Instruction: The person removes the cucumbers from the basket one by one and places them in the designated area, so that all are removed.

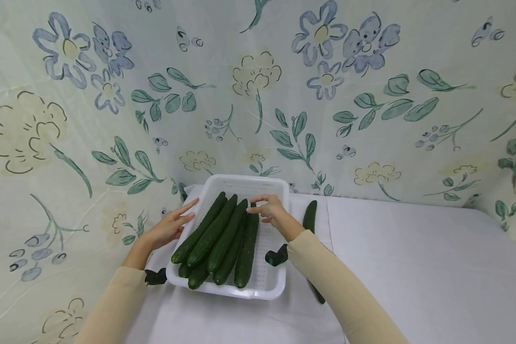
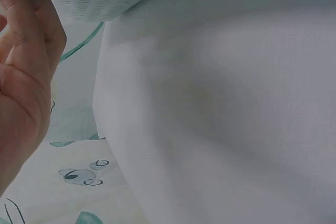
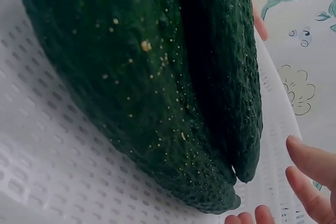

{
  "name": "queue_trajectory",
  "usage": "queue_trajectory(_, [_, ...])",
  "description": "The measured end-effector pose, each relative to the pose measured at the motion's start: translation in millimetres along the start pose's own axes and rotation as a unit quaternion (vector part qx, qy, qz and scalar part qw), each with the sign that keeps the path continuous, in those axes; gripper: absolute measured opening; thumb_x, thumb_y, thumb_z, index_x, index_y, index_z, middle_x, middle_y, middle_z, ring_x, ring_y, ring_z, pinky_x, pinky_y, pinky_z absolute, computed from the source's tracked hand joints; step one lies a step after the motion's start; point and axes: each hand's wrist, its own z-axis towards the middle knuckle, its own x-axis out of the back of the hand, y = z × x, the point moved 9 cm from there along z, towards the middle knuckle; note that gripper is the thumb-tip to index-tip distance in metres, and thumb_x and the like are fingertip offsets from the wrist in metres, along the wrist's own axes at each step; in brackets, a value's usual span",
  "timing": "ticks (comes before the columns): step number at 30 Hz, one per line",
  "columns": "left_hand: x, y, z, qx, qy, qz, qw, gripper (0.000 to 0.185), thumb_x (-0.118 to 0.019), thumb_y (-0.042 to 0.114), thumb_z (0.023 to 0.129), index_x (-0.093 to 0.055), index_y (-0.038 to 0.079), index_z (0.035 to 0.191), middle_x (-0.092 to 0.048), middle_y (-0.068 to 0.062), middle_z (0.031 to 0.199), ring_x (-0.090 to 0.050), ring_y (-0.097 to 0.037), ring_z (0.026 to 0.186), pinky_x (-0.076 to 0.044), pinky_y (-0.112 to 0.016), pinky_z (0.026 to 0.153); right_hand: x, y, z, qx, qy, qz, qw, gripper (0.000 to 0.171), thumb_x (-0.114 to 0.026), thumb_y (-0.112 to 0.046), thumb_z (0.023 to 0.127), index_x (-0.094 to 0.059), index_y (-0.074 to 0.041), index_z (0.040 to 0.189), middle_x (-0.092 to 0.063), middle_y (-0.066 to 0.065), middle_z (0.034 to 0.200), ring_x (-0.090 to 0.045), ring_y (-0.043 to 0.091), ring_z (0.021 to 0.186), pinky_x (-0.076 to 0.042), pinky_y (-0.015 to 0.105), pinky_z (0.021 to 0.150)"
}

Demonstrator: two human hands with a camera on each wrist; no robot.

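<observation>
Green cucumbers (image 1: pixel 228 235) piled lengthwise in white perforated basket (image 1: pixel 264 234), probably to suit its longer side; left hand (image 1: pixel 165 230) at 9 o'clock, right hand (image 1: pixel 276 211) at 2, both released; 1 stray cucumber (image 1: pixel 310 217) outside at 3.

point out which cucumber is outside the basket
The lone cucumber on the white cloth, right of the basket, partly hidden by the right sleeve; the other cucumbers all lie in the basket.

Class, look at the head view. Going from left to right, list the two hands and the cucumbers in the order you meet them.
Left hand → piled cucumbers in the white plastic basket → right hand → single cucumber outside the basket.
</observation>
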Motion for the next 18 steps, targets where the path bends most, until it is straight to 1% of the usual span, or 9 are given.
queue_trajectory(6, [-0.1,0.2,1.3,-0.005,-0.002,-0.009,0.9999,0.055,-0.041,0.024,0.099,-0.016,0.027,0.148,-0.046,-0.020,0.125,-0.060,-0.013,0.075,-0.051,-0.028,0.063,-6,9,-3,-0.036,-0.010,0.014,0.999,0.045,-0.074,-0.006,0.077,-0.059,-0.007,0.120,-0.031,0.017,0.143,-0.037,0.045,0.121,-0.038,0.054,0.091])
queue_trajectory(11, [3.8,-8.3,4.3,-0.010,0.000,-0.008,0.9999,0.054,-0.040,0.025,0.100,-0.017,0.030,0.148,-0.050,-0.015,0.121,-0.060,-0.013,0.074,-0.051,-0.028,0.061,-11,19,-4,-0.058,-0.017,0.013,0.998,0.045,-0.073,-0.004,0.078,-0.059,-0.009,0.120,-0.028,0.018,0.144,-0.038,0.047,0.120,-0.039,0.055,0.090])
queue_trajectory(14, [8.1,-14.5,6.8,-0.013,0.005,0.006,0.9999,0.052,-0.040,0.027,0.099,-0.019,0.033,0.147,-0.052,-0.012,0.117,-0.058,-0.011,0.069,-0.049,-0.025,0.058,-13,23,-3,-0.063,-0.014,0.009,0.998,0.047,-0.072,-0.002,0.078,-0.059,-0.012,0.121,-0.026,0.016,0.145,-0.043,0.044,0.112,-0.042,0.055,0.087])
queue_trajectory(16, [10.8,-17.7,8.1,-0.013,0.011,0.014,0.9998,0.052,-0.041,0.029,0.099,-0.021,0.036,0.146,-0.052,-0.012,0.114,-0.055,-0.010,0.065,-0.047,-0.024,0.055,-14,26,-2,-0.067,-0.010,0.009,0.998,0.049,-0.072,-0.001,0.077,-0.058,-0.014,0.122,-0.027,0.015,0.144,-0.047,0.039,0.103,-0.043,0.054,0.085])
queue_trajectory(18, [12.2,-19.5,8.9,-0.012,0.015,0.018,0.9997,0.052,-0.042,0.031,0.098,-0.022,0.038,0.145,-0.052,-0.012,0.113,-0.054,-0.009,0.063,-0.046,-0.023,0.054,-15,28,-1,-0.071,-0.008,0.006,0.997,0.053,-0.073,0.001,0.076,-0.057,-0.016,0.123,-0.029,0.017,0.141,-0.048,0.034,0.095,-0.045,0.052,0.082])
